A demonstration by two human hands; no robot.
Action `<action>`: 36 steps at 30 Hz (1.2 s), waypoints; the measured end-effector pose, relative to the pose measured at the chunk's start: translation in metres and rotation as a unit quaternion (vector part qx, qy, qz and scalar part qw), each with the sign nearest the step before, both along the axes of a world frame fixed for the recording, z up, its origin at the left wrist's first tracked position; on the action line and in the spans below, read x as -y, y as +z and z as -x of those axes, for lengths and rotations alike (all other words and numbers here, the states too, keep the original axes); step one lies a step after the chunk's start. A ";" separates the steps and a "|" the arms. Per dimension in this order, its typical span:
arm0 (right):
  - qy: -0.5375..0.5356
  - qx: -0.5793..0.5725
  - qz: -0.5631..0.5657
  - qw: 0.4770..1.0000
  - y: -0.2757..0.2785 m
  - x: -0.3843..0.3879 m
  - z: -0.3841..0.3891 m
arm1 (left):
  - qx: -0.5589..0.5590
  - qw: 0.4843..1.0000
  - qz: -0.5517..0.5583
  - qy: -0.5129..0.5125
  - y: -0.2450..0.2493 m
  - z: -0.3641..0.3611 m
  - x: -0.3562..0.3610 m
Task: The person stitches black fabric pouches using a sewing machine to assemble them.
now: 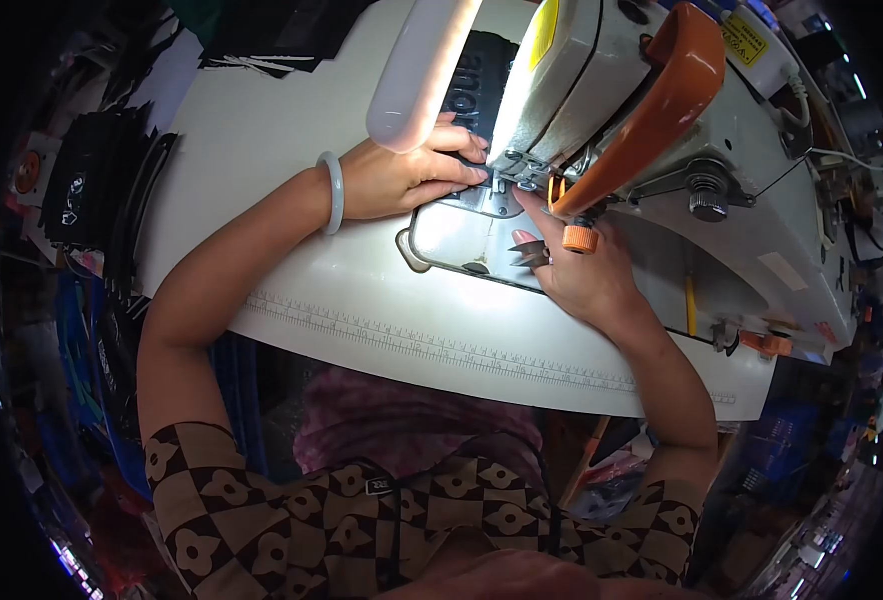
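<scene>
A sewing machine [602, 90] with an orange lever stands over the white table, its presser foot [502, 184] lit by the lamp. Under and behind the foot lies a dark fabric piece [474, 85] with raised lettering, partly hidden by the lamp and the machine head. My left hand [412, 172] rests on its near end, fingers stretched out and lying flat, tips just left of the foot. My right hand [590, 272] is curled around thread snips [531, 254], blades pointing left. Its index finger reaches up to the right side of the foot.
A white lamp [417, 85] hangs close above my left hand. Stacks of black pieces [102, 190] sit off the table's left side, with more dark pieces [282, 35] at the back. A printed ruler [442, 345] runs along the table's front edge.
</scene>
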State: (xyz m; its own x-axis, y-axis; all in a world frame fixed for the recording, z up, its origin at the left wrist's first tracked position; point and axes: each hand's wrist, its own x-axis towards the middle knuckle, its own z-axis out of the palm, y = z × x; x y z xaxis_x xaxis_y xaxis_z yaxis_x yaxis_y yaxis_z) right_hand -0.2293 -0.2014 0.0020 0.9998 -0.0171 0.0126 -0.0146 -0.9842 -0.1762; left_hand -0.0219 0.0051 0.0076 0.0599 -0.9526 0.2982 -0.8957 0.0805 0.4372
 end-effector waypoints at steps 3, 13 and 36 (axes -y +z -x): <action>-0.003 -0.021 -0.027 0.999 0.008 -0.001 -0.002 | 0.017 1.000 0.002 -0.001 -0.001 0.000 0.000; 0.010 0.033 0.014 0.999 -0.005 -0.001 -0.002 | 0.071 0.997 0.023 0.016 -0.001 0.009 -0.002; 0.075 0.105 -0.048 0.990 -0.004 0.004 -0.003 | 0.029 0.995 0.079 0.062 0.002 0.058 -0.016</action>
State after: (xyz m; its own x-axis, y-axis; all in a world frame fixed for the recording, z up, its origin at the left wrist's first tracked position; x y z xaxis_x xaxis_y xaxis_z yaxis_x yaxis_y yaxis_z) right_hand -0.2267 -0.2053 -0.0020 0.9666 0.1202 0.2265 0.1777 -0.9509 -0.2535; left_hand -0.0799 0.0215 0.0100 0.1526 -0.8802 0.4494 -0.9265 0.0309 0.3751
